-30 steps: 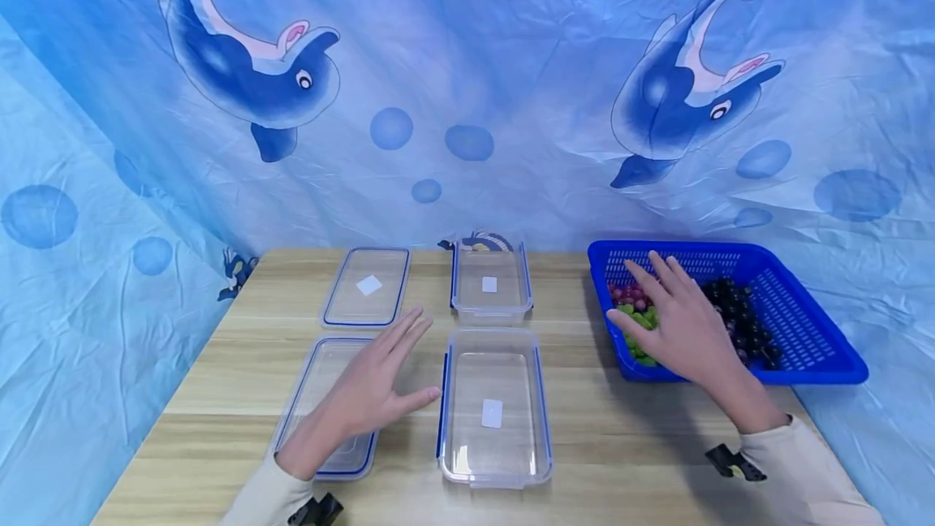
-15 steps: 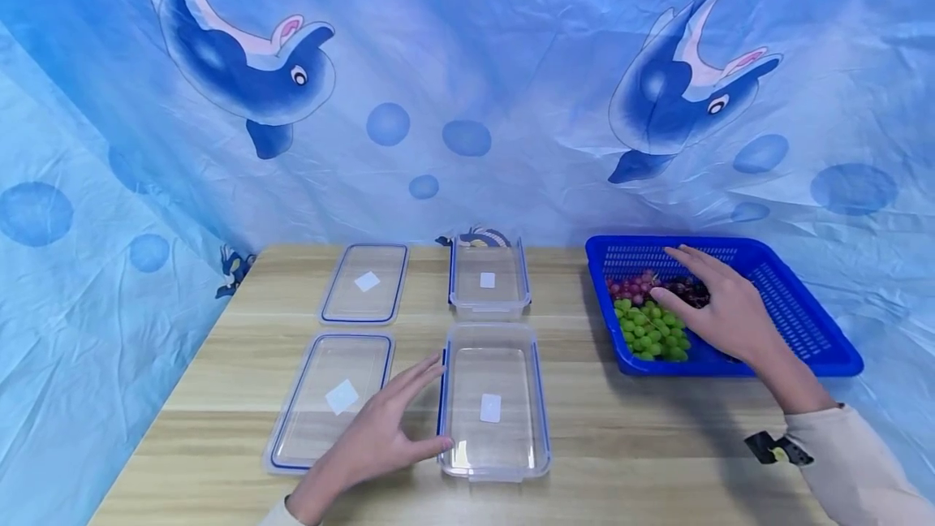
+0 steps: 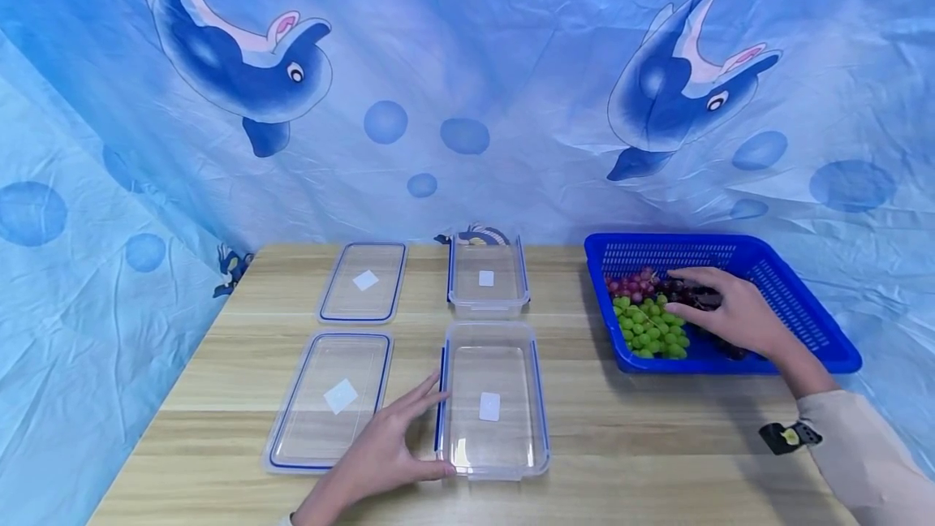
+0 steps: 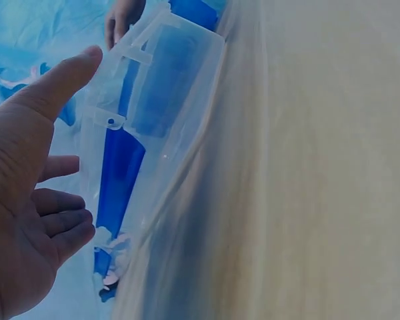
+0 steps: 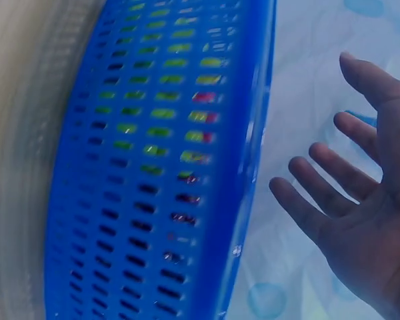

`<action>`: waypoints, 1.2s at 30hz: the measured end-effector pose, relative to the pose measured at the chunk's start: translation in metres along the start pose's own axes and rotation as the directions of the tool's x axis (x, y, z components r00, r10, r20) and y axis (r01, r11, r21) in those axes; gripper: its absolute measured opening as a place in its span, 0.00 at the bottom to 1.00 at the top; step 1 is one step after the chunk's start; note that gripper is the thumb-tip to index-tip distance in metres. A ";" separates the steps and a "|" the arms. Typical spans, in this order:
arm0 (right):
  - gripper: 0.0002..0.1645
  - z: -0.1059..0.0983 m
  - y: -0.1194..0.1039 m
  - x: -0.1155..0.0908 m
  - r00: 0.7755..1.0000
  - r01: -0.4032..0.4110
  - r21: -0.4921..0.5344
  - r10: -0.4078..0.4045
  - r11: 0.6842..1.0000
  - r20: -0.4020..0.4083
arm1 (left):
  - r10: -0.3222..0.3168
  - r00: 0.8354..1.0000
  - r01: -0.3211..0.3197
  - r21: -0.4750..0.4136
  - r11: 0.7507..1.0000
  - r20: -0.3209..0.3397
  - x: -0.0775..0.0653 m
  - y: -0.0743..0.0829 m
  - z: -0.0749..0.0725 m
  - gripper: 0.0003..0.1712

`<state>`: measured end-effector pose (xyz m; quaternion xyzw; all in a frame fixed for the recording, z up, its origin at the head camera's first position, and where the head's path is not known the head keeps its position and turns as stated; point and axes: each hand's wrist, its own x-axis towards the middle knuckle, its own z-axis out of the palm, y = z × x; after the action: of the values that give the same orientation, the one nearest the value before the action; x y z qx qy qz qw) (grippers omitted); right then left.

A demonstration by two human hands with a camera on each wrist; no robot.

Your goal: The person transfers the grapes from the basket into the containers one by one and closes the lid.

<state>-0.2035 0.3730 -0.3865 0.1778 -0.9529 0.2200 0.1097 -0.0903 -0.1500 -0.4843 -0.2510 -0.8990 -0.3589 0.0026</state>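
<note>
My left hand point(image 3: 383, 449) is at the left wall of the front clear plastic container point(image 3: 511, 364), thumb and fingertips right at its blue-edged rim. In the left wrist view its fingers stay spread beside the container's side latch point(image 4: 123, 160). Over the blue basket point(image 3: 811, 307) hovers my right hand point(image 3: 738, 315), fingers apart and holding nothing. Below it lie dark grapes point(image 3: 678, 291), partly hidden by the hand. Green grapes point(image 3: 650, 331) and red grapes point(image 3: 631, 286) fill the basket's left end.
A smaller clear container point(image 3: 488, 295) stands behind the front one. To the left, two clear lids with blue seals lie flat, a rear lid point(image 3: 365, 299) and a front lid point(image 3: 329, 428). A blue dolphin-print curtain point(image 3: 467, 63) hangs behind the wooden table point(image 3: 219, 380).
My left hand has come down and right to the front container's side. My right hand has shifted right and lowered into the basket area, uncovering the green grapes.
</note>
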 end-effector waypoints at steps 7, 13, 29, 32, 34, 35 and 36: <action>0.37 0.002 0.019 0.003 0.985 -0.101 0.038 0.094 0.994 0.145 | -0.017 1.000 0.017 -0.033 0.999 0.011 -0.002 -0.004 0.004 0.58; 0.38 0.012 0.034 0.005 0.966 -0.108 0.068 0.088 0.992 0.244 | -0.038 0.999 0.040 -0.075 0.996 0.023 -0.002 -0.005 0.006 0.59; 0.45 0.028 0.059 0.010 0.935 -0.111 0.065 0.081 0.992 0.346 | -0.018 1.000 0.019 -0.090 0.996 0.012 -0.001 -0.008 0.008 0.59; 0.43 0.030 0.063 0.009 0.920 -0.123 0.063 0.090 0.990 0.380 | -0.019 1.000 0.020 -0.095 0.995 0.014 -0.002 -0.008 0.008 0.59; 0.42 0.030 0.064 0.009 0.909 -0.136 0.081 0.092 0.987 0.407 | -0.019 1.000 0.021 -0.096 0.995 0.015 -0.002 -0.008 0.007 0.58; 0.42 0.031 0.065 0.009 0.903 -0.144 0.088 0.094 0.986 0.418 | -0.019 1.000 0.021 -0.097 0.995 0.015 -0.002 -0.008 0.007 0.58; 0.42 0.031 0.065 0.009 0.900 -0.147 0.091 0.095 0.985 0.426 | -0.019 1.000 0.020 -0.098 0.995 0.015 -0.002 -0.008 0.007 0.58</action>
<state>-0.2416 0.4110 -0.4361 0.1677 -0.9482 0.2404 -0.1229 -0.0910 -0.1514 -0.4947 -0.2446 -0.8828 -0.4006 -0.0197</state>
